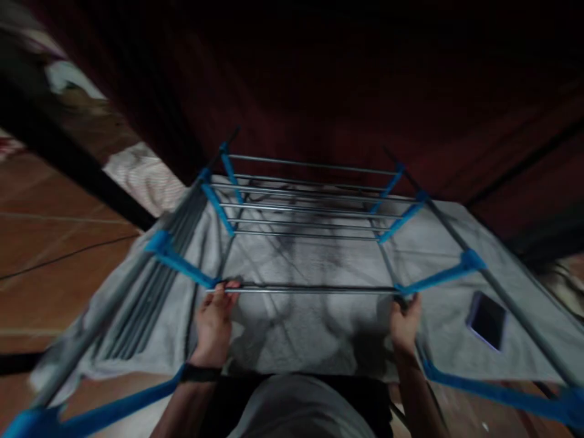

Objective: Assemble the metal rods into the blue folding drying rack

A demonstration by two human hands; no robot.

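A rack frame with grey tubes and blue plastic brackets stands over a light cloth in front of me. My left hand (213,322) pinches the left end of the nearest metal rod (310,290), beside the left blue bracket (185,264). Closed around the rod's other end, where it meets the right blue bracket (438,277), is my right hand (405,322); its exact grip is partly hidden. Farther back, several thin crossbars (310,210) span between more blue brackets.
Several loose grey tubes (152,292) lie side by side on the cloth (314,328) at left. A dark-screened phone (488,320) rests at right. Lower blue brackets (123,404) flank my forearms. A dark red curtain (310,91) hangs behind; tiled floor (55,243) shows at left.
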